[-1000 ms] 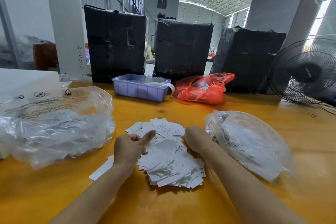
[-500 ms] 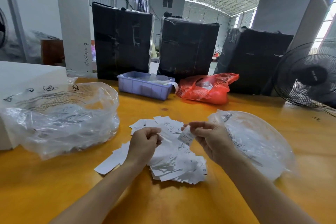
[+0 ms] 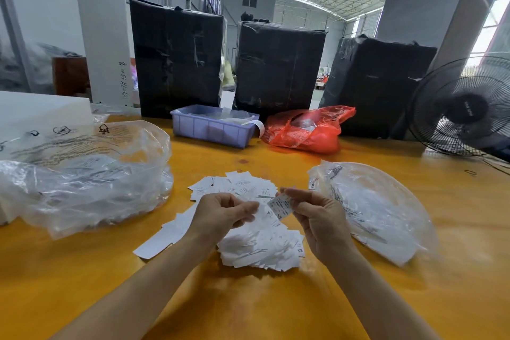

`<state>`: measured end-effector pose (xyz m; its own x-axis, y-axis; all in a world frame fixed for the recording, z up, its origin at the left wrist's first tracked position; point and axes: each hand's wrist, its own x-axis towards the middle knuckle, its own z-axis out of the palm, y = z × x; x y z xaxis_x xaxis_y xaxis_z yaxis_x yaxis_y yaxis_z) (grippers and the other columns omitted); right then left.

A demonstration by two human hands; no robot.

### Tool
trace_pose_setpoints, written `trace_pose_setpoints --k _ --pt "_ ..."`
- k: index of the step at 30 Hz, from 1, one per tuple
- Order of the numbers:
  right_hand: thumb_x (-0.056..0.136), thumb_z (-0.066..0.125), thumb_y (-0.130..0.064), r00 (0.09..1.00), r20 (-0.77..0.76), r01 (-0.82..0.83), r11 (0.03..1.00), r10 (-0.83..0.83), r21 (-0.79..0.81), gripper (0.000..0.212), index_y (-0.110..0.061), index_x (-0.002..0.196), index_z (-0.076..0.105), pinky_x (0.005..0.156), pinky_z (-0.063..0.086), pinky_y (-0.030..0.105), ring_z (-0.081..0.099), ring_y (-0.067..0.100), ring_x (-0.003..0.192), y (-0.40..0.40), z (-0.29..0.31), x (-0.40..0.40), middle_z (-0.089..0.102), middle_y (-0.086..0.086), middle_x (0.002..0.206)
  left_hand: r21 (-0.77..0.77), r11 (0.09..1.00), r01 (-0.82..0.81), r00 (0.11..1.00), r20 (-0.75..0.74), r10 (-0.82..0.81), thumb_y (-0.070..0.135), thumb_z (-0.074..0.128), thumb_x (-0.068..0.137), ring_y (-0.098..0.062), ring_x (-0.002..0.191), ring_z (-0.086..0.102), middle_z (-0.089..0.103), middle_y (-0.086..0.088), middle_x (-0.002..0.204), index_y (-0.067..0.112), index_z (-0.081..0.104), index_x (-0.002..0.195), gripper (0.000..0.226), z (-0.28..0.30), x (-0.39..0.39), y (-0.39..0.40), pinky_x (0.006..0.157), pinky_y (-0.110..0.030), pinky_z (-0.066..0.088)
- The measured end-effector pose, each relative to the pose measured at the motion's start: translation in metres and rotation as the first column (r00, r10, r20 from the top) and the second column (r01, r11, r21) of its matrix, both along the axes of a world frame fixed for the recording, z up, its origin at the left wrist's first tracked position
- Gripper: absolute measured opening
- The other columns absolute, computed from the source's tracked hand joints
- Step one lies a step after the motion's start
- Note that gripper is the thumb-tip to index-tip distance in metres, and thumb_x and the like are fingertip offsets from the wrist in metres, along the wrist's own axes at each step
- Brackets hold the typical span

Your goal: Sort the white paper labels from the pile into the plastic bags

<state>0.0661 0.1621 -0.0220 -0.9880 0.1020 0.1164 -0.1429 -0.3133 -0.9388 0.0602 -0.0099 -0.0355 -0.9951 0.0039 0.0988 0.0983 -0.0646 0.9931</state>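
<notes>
A pile of white paper labels [image 3: 259, 246] lies on the yellow table [image 3: 248, 306] in front of me. My right hand [image 3: 317, 218] is raised over the pile and pinches one label [image 3: 281, 205] marked XS between thumb and fingers. My left hand [image 3: 220, 212] hovers beside it with curled fingers pinching the edge of another label [image 3: 266, 214]. A large clear plastic bag [image 3: 82, 174] holding labels sits to the left. A second clear bag [image 3: 372, 210] with labels lies to the right of the pile.
A purple plastic bin [image 3: 212, 130] and a red plastic bag [image 3: 306, 131] stand behind the pile. Three black wrapped bales [image 3: 176, 58] line the table's far edge. A black fan [image 3: 463, 107] stands at the right, a white block [image 3: 41, 113] at the left.
Both hands rose from the pile. The right hand picked up one label and turned palm up, and the left hand's fingers closed on a label beside it.
</notes>
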Motion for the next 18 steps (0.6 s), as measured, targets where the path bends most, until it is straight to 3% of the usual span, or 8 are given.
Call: trace_pose_setpoints --k 4,6,8,12,14,16,18 --pt "0.085 0.049 0.018 0.999 -0.021 0.037 0.999 -0.037 0.008 0.034 -0.006 0.075 0.071 0.069 0.055 0.015 0.067 0.012 0.088 0.001 -0.001 -0.001 0.073 0.006 0.084 0.021 0.995 0.093 0.996 0.016 -0.093 0.006 0.08 0.066 -0.018 0.056 0.066 0.071 -0.015 0.068 0.004 0.062 0.065 0.018 0.002 0.004 0.0 0.053 -0.02 0.052" --pt "0.086 0.047 0.018 1.0 -0.014 0.021 1.0 -0.021 -0.001 0.035 -0.005 0.074 0.071 0.071 0.057 0.019 0.067 0.017 0.091 0.002 -0.001 -0.001 0.073 0.009 0.088 0.022 0.993 0.113 0.994 0.012 -0.113 -0.002 0.075 0.073 -0.016 0.052 0.063 0.071 -0.015 0.069 0.001 0.064 0.074 0.011 0.001 0.005 0.002 0.051 -0.02 0.05" --pt "0.087 0.046 0.016 1.0 0.0 -0.002 1.0 0.002 0.029 0.038 -0.007 0.072 0.072 0.066 0.058 0.025 0.069 0.019 0.086 0.003 -0.003 -0.002 0.073 0.009 0.088 0.009 0.991 0.133 0.991 -0.002 -0.133 0.001 0.068 0.082 -0.012 0.047 0.056 0.072 -0.015 0.07 0.0 0.068 0.082 0.001 0.001 0.005 0.003 0.049 -0.018 0.047" --pt "0.088 0.05 0.01 0.999 -0.007 0.038 0.985 -0.037 0.167 0.03 -0.007 0.078 0.072 0.065 0.058 0.028 0.068 0.02 0.079 0.004 -0.004 -0.002 0.072 0.01 0.087 0.005 0.995 0.105 0.995 0.006 -0.105 0.013 0.064 0.086 -0.008 0.048 0.055 0.072 -0.007 0.074 0.005 0.072 0.081 0.012 0.0 0.006 0.006 0.048 -0.015 0.044" --pt "0.088 0.061 -0.006 1.0 -0.021 0.006 0.953 0.001 0.304 0.014 -0.004 0.08 0.073 0.069 0.058 0.032 0.067 0.023 0.079 0.003 -0.004 -0.001 0.071 0.012 0.083 0.009 0.999 0.036 0.999 -0.007 -0.036 0.023 0.072 0.073 -0.007 0.05 0.051 0.067 0.0 0.066 0.008 0.073 0.077 0.015 0.0 0.006 0.007 0.049 -0.017 0.042" --pt "0.077 0.07 -0.037 0.994 0.0 -0.099 0.912 0.108 0.399 0.039 0.002 0.079 0.071 0.075 0.056 0.041 0.065 0.027 0.076 -0.001 -0.007 0.001 0.068 0.019 0.078 0.041 0.999 -0.036 0.999 -0.022 0.037 0.03 0.074 0.061 -0.006 0.053 0.049 0.063 0.008 0.058 0.011 0.073 0.076 0.024 0.001 0.006 0.007 0.054 -0.021 0.041" --pt "0.064 0.073 -0.053 0.979 0.033 -0.192 0.853 0.201 0.485 0.054 0.0 0.077 0.072 0.079 0.054 0.046 0.064 0.028 0.072 -0.009 -0.008 0.006 0.066 0.017 0.073 0.083 0.995 -0.048 0.998 -0.038 0.052 0.031 0.074 0.059 -0.006 0.057 0.053 0.065 0.009 0.061 0.015 0.073 0.078 0.026 0.002 0.006 0.007 0.058 -0.023 0.043"
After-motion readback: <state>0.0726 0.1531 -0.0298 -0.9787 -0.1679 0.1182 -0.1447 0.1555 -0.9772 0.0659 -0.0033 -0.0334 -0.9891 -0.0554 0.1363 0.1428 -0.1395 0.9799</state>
